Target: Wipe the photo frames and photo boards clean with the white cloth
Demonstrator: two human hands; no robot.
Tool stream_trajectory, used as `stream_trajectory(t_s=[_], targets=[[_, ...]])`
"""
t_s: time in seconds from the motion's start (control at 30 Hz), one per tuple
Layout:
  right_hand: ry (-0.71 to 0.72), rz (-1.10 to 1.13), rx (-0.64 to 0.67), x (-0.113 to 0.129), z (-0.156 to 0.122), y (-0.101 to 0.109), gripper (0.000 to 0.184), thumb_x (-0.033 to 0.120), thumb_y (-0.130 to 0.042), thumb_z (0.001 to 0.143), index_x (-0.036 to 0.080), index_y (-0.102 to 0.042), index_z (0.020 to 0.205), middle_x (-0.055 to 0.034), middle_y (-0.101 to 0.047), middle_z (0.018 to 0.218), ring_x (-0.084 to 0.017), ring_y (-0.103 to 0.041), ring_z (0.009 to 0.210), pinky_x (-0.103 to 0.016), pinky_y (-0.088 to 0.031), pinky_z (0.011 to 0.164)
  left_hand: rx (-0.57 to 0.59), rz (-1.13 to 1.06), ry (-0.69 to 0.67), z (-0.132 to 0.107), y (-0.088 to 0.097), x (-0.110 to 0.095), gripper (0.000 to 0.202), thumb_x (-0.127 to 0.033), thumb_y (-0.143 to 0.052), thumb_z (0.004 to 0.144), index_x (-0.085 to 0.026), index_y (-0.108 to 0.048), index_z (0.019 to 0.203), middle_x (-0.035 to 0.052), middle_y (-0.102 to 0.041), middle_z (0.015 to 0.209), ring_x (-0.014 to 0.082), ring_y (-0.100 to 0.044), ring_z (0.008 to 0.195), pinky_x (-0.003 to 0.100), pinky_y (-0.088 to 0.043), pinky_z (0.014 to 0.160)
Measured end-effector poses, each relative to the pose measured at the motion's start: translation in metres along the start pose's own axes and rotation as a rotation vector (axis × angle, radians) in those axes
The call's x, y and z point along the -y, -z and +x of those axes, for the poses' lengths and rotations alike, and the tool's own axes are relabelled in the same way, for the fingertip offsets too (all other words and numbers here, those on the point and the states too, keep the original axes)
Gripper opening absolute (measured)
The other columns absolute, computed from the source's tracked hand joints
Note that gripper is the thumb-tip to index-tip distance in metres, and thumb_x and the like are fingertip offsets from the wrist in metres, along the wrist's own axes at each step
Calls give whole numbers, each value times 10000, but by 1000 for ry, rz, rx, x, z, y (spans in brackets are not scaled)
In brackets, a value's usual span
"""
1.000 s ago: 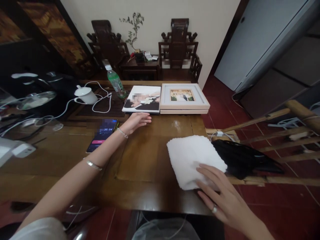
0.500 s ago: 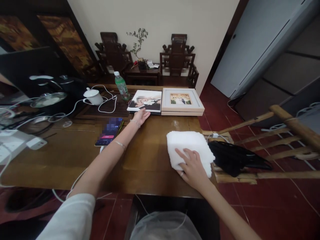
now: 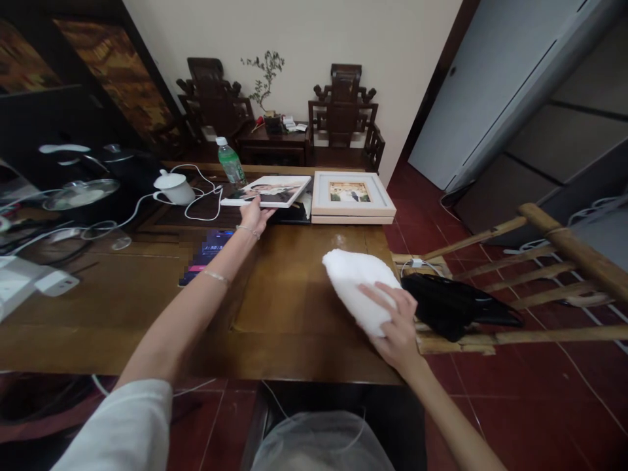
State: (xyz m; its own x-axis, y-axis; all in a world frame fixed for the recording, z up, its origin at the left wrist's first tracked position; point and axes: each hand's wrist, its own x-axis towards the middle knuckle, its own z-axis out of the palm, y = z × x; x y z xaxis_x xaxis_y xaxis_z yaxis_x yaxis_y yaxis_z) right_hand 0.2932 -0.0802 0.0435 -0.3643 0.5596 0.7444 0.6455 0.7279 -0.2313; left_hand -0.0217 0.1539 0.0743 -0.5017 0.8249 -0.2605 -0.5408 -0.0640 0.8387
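Observation:
My left hand (image 3: 256, 214) grips the near edge of a white-edged photo panel (image 3: 275, 191) printed with a picture of people. The panel is tilted and raised off a dark flat item (image 3: 297, 213) beneath it. My right hand (image 3: 396, 320) holds a folded white towel (image 3: 360, 288), its fingers on top and its thumb side hidden. The towel is partly lifted from the wooden table (image 3: 289, 301). Right of the panel lies a pale framed photo (image 3: 353, 196), apparently stacked on another frame. A phone (image 3: 209, 255) with its screen lit lies partly behind my left forearm.
Behind the panel stands a green-labelled bottle (image 3: 230, 162). A lidded white cup (image 3: 174, 188), cables and a pot (image 3: 83, 196) crowd the left side. At right, a black bag (image 3: 456, 307) rests on a wooden chair (image 3: 564, 248). A bin with a clear liner (image 3: 321, 445) stands below the table edge.
My left hand has lifted the photo panel and shifted it left, uncovering part of the dark item. My right hand has gathered the towel and raised part of it off the table.

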Motion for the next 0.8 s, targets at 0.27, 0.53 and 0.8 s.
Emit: stream_trajectory(t_s=[0.27,0.53,0.8], targets=[[-354,6,-318,-4,53,66,122,321,-573,839,246,-642,771,-63,-686,902,-320,-604,1037,-561,-395,943,203,152,-132,-78,77,-55,175,-73,-466,913,-193,-582,861,-24,-705,778,146,-690,839,394,-552,870],[-177,-111,-134,-12,67,94,251,425,-780,663,240,-635,752,-56,-677,914,-284,-625,892,-498,-412,883,258,339,-49,-167,125,-72,177,-178,-596,786,-246,-704,908,10,-738,991,207,-683,977,208,-590,748],[-828,-171,-250,-47,42,128,299,486,-763,641,238,-693,791,-77,-699,787,-261,-629,636,-378,-445,507,361,318,197,-198,159,-37,318,-255,-719,712,-292,-678,1025,30,-706,1100,218,-690,966,216,-593,728]])
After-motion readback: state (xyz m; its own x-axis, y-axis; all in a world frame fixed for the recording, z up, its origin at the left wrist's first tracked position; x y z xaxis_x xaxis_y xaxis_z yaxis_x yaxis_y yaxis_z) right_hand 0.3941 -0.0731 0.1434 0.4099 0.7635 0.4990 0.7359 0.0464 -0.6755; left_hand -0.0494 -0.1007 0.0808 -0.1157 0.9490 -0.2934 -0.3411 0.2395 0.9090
